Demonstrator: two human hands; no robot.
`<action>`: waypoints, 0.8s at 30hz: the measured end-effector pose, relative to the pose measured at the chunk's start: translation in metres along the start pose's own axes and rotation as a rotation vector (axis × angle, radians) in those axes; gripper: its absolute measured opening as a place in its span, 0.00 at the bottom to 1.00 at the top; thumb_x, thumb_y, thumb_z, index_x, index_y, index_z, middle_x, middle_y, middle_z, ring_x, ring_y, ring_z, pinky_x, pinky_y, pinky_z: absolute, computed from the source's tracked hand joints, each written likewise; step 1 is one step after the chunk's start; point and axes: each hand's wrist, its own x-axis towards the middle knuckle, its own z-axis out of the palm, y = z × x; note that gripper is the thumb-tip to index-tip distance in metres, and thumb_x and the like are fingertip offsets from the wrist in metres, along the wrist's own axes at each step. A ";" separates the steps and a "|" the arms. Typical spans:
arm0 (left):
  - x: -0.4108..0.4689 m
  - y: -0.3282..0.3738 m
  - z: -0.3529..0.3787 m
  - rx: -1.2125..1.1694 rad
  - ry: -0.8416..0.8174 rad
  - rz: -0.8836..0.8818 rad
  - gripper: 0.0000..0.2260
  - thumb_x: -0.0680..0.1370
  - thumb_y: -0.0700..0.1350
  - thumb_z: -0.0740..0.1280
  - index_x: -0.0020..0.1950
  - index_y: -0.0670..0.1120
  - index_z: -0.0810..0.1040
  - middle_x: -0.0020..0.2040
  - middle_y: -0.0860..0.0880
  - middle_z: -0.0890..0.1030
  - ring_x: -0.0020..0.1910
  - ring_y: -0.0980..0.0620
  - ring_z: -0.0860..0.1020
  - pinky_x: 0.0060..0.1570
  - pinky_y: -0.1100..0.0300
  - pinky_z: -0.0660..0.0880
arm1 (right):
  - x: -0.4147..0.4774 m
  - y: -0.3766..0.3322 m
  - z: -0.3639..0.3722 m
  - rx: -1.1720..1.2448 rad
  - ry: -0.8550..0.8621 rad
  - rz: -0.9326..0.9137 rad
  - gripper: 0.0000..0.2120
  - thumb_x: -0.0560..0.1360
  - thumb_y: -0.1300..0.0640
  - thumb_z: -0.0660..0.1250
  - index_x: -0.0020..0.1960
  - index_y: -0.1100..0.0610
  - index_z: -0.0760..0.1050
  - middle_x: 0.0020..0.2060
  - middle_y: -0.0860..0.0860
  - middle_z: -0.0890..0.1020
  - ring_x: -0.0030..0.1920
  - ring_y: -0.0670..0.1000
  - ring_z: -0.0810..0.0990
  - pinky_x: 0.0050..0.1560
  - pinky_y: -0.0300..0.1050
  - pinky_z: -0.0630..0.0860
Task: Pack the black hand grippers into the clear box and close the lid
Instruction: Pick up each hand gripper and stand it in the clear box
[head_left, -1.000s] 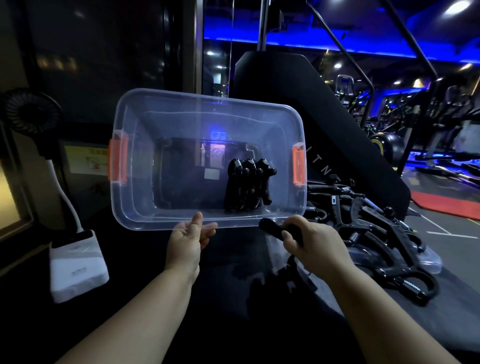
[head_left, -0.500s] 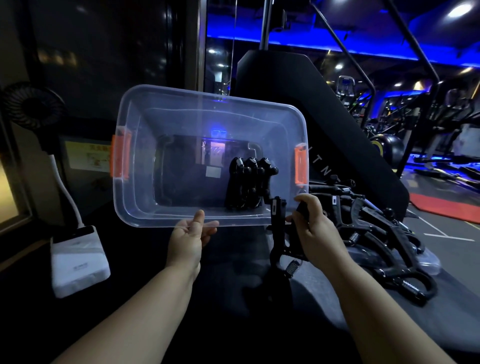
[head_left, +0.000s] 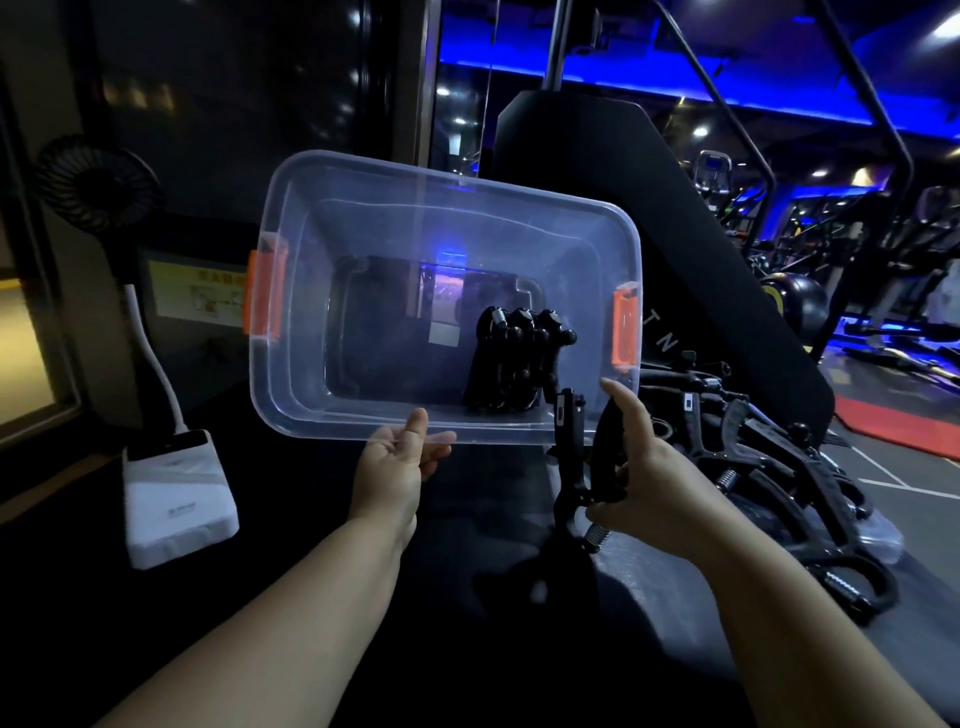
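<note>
- Left hand (head_left: 397, 470), centre frame: thumb over the near rim of the box (head_left: 447, 179), fingers under it. It grips the box, which is tilted with the opening facing the camera.
- Right hand (head_left: 652, 480), right of centre: curled round one gripper (head_left: 569, 457), upright, top at the box's near right corner.
- Packed grippers (head_left: 511, 364): black cluster inside the box, right side.
- Loose pile (head_left: 789, 467) on the desk (head_left: 665, 587), right of frame.
- Fan (head_left: 96, 182), upper left.

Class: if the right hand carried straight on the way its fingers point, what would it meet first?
Probably the near rim of the clear box, beside the right orange latch; the black hand gripper in the right hand would touch first. Depth is unclear, so it may clear the rim.
</note>
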 end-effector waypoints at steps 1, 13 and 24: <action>-0.001 0.001 0.001 -0.008 -0.003 -0.001 0.12 0.80 0.51 0.61 0.51 0.41 0.71 0.39 0.47 0.84 0.33 0.61 0.80 0.37 0.66 0.74 | 0.001 -0.002 0.000 0.011 0.003 -0.002 0.59 0.64 0.62 0.74 0.70 0.31 0.34 0.31 0.50 0.78 0.32 0.52 0.78 0.37 0.54 0.78; 0.002 0.002 -0.001 -0.054 -0.014 -0.029 0.10 0.79 0.50 0.62 0.47 0.44 0.70 0.35 0.50 0.84 0.32 0.60 0.81 0.33 0.70 0.75 | 0.041 -0.030 -0.004 0.310 0.340 -0.079 0.51 0.63 0.64 0.76 0.70 0.35 0.48 0.36 0.48 0.81 0.32 0.48 0.81 0.33 0.43 0.78; 0.000 0.003 0.000 -0.039 0.035 -0.045 0.09 0.78 0.50 0.64 0.42 0.46 0.71 0.38 0.46 0.81 0.40 0.50 0.79 0.41 0.60 0.74 | 0.121 -0.062 0.043 0.076 0.325 -0.024 0.45 0.67 0.60 0.70 0.72 0.42 0.46 0.47 0.55 0.80 0.43 0.60 0.78 0.41 0.46 0.69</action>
